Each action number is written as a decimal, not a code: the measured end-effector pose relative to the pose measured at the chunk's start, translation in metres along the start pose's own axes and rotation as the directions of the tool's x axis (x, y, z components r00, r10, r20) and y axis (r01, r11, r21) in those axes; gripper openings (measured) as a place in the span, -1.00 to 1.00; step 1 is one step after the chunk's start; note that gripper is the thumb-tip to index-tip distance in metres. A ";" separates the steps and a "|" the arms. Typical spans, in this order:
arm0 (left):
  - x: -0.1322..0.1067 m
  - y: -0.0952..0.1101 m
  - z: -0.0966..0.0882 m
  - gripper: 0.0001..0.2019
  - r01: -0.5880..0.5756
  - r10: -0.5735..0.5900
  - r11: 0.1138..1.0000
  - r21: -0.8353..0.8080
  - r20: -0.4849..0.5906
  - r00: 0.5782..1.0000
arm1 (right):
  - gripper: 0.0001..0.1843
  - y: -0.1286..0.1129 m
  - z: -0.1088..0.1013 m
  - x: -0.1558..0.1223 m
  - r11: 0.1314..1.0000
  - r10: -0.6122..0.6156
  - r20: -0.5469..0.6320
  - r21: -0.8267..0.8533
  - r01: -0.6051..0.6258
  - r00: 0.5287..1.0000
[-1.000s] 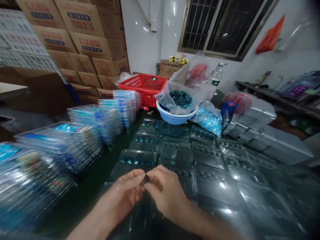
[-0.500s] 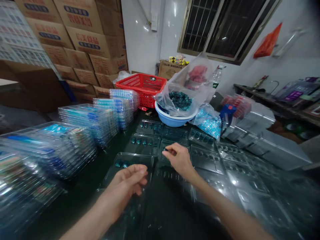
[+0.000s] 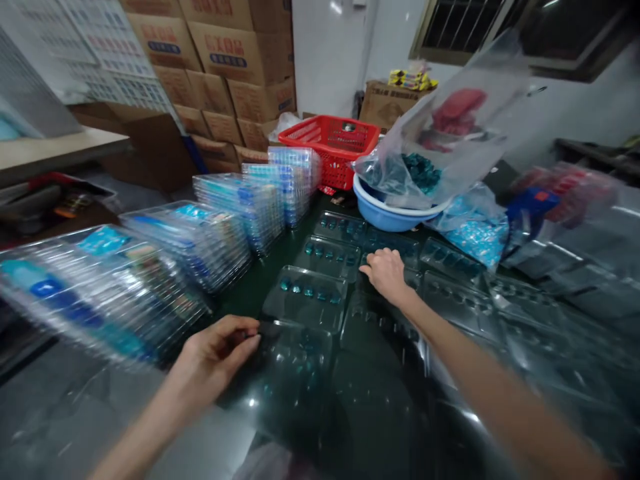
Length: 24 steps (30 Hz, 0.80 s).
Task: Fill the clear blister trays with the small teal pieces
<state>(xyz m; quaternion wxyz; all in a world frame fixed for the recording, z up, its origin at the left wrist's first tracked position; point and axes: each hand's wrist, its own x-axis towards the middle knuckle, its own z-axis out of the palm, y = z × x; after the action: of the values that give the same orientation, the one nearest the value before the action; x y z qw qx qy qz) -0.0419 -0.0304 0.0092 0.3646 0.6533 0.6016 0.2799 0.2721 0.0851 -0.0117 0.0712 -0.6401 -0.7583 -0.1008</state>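
**Desk:** What do you have at the hands?

**Rig:** Hands apart, working over a dark green worktable (image 3: 253, 300). On my feed, the wearer's left hand (image 3: 215, 353) pinches a small dark piece (image 3: 265, 328) between thumb and fingers, too blurred for me to identify. It sits at the edge of a clear blister tray (image 3: 295, 357). The right hand (image 3: 387, 277) is open, palm down, its fingers (image 3: 373, 270) resting on a second blister tray (image 3: 387, 248).

**Desk:** And around them?

**Rig:** I count rows of clear trays spread across the table, several with teal pieces (image 3: 307, 290) seated in their hollows. To the left rise stacks of filled blister packs (image 3: 225, 230), leaning in tall piles.

**Desk:** Farther out?

**Rig:** At the far end, a light blue plastic basin (image 3: 380, 215) holds a clear bag of dark teal pieces (image 3: 423, 170). Beside it lies a bag of pale blue pieces (image 3: 475, 230), and behind it stands a red plastic basket (image 3: 330, 143). Cardboard cartons (image 3: 235, 53) are stacked high against the white wall (image 3: 327, 53), beneath a barred window (image 3: 463, 23).
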 end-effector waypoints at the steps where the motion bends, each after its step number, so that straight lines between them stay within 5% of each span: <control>1: -0.005 0.001 0.004 -0.78 -0.071 0.069 0.996 0.061 0.042 0.997 | -0.80 0.000 0.000 0.000 1.000 -0.014 0.005 -0.008 0.014 1.000; 4: -0.014 0.010 0.019 -0.81 -0.303 0.285 0.927 0.220 0.111 0.952 | -0.77 -0.001 -0.004 0.000 0.998 -0.044 0.007 -0.033 0.044 0.999; 7: -0.013 0.026 0.035 -0.76 -0.417 0.386 0.842 0.344 0.158 0.909 | -0.78 -0.002 -0.016 -0.006 0.998 -0.048 -0.014 -0.049 0.048 0.999; 11: 0.001 0.039 0.048 -0.76 -0.451 0.371 0.753 0.479 0.258 0.892 | -0.66 -0.014 -0.037 -0.028 0.999 -0.023 -0.065 -0.029 0.021 0.998; 14: 0.009 0.039 0.049 -0.79 -0.464 0.343 0.729 0.503 0.318 0.884 | -0.75 -0.037 -0.049 -0.057 0.978 -0.085 -0.057 0.189 0.094 0.995; 17: 0.011 0.035 0.047 -0.81 -0.444 0.332 0.738 0.507 0.301 0.894 | -0.75 -0.068 -0.052 -0.085 0.916 -0.183 0.011 0.365 0.166 0.983; 20: 0.009 0.034 0.047 -0.84 -0.427 0.333 0.751 0.504 0.270 0.903 | -0.66 -0.095 -0.050 -0.096 0.911 -0.232 0.062 0.363 0.195 0.971; 24: 0.008 0.035 0.046 -0.83 -0.406 0.329 0.769 0.494 0.239 0.913 | -0.87 -0.106 -0.050 -0.089 0.907 -0.273 0.083 0.354 0.228 0.958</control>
<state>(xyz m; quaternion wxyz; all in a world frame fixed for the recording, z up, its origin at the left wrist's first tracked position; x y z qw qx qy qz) 0.0161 -0.0297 0.0105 0.1473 0.8514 0.4885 0.1215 0.1818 -0.0293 0.0087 0.1175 -0.5204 -0.8433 0.0656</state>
